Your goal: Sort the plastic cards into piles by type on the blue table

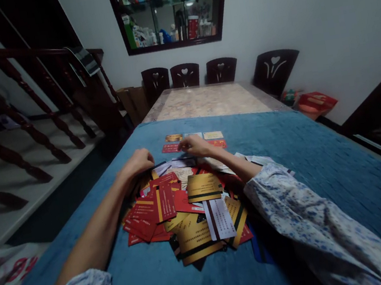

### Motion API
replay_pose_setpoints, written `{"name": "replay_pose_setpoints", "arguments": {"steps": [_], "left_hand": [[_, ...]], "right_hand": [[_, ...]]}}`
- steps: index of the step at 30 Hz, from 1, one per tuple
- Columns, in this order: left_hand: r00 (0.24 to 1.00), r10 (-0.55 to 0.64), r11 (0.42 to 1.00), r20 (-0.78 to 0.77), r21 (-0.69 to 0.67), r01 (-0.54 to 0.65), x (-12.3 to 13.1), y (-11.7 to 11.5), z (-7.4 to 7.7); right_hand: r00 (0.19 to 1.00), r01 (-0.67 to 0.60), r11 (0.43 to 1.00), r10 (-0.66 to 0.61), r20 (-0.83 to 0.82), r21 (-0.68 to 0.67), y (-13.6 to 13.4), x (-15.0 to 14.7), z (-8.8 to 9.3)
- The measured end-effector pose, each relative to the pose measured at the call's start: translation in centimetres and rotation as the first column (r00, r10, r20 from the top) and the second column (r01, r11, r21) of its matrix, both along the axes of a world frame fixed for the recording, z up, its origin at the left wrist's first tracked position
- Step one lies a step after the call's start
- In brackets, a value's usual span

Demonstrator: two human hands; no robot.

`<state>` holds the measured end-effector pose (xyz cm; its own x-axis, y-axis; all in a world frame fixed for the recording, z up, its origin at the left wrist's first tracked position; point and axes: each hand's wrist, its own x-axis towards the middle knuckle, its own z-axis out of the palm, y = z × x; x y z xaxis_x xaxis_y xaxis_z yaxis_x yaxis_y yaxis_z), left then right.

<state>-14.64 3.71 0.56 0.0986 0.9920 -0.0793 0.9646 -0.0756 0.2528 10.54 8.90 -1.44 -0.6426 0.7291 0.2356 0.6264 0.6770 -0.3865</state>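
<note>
A loose heap of red, gold and white cards [186, 206] lies on the blue cloth [324, 164] in front of me. Beyond the heap, several cards [195, 140] lie flat in short rows. My left hand [139, 162] rests curled at the far left edge of the heap, fingers bent down onto the cards. My right hand [194, 145] reaches to the far side of the heap, next to the rows, fingers curled on a dark card [182, 161]. Whether either hand really grips a card is hidden by the knuckles.
The blue cloth covers the near part of a long table; its bare stone top [205, 101] shows beyond. Several dark chairs [185, 75] stand at the far end and right side. A wooden stair railing [25, 106] runs on the left. A wall cabinet [169, 8] holds bottles.
</note>
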Motion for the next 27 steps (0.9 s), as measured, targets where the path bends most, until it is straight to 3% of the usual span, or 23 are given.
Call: {"name": "replay_pose_setpoints", "arguments": {"steps": [5,9,17,23,27], "left_hand": [[0.997,-0.015,0.998,-0.073,-0.068,0.01,0.5,-0.3,0.1],[0.991,-0.017,0.995,-0.129,-0.098,0.005,1.5,-1.2,0.8],[0.973,0.013,0.99,-0.232,-0.132,-0.044,2.3,-1.7,0.8],[0.984,0.045,0.994,-0.172,-0.088,-0.061,1.6,-1.0,0.1],[0.99,0.019,0.996,-0.137,-0.079,-0.03,1.1,-0.7,-0.4]], "right_hand": [[0.992,-0.033,0.999,0.032,0.124,0.006,-1.2,-4.2,0.3],[0.974,-0.045,0.999,0.039,0.224,0.022,-2.2,-5.7,-0.1],[0.966,-0.04,0.999,0.046,0.254,-0.029,-3.5,-5.9,-0.5],[0.959,-0.083,0.984,0.121,0.256,-0.155,-3.6,-5.9,0.3],[0.964,-0.096,0.982,0.132,0.231,-0.16,-3.4,-6.0,0.4]]}}
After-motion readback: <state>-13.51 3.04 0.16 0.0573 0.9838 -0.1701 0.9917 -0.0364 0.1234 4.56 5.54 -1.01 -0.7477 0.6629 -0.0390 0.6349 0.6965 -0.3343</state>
